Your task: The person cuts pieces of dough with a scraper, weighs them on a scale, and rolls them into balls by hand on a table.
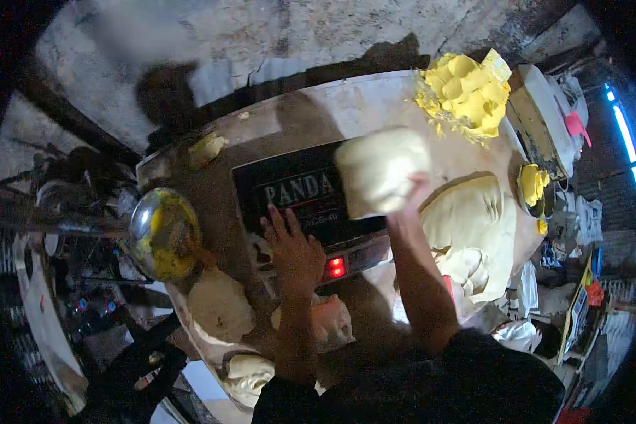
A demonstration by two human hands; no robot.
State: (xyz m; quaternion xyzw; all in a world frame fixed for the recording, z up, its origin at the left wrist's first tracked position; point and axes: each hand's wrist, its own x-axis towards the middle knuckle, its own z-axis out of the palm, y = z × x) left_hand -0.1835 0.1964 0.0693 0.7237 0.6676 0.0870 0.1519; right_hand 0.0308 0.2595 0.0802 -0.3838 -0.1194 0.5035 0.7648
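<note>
A pale piece of dough (378, 173), smeared by motion, is over the right part of a black-topped scale (251, 187) marked PANDA. My right hand (411, 201) grips it at its near right edge, its fingers partly blurred. My left hand (290, 247) lies flat with fingers apart on the scale's near left part, holding nothing. Red digits glow on the scale's front display (336, 267), just right of my left hand. A big sheet of dough (477, 212) spreads over the table to the right, next to my right forearm.
A crumbly yellow block (466, 92) sits at the table's far right corner. On the left stands a shiny, yellow-smeared metal bowl (164, 233). Further dough lumps lie near the front, one round (221, 304) and one folded (249, 378). A rough wall (297, 35) rises behind the table.
</note>
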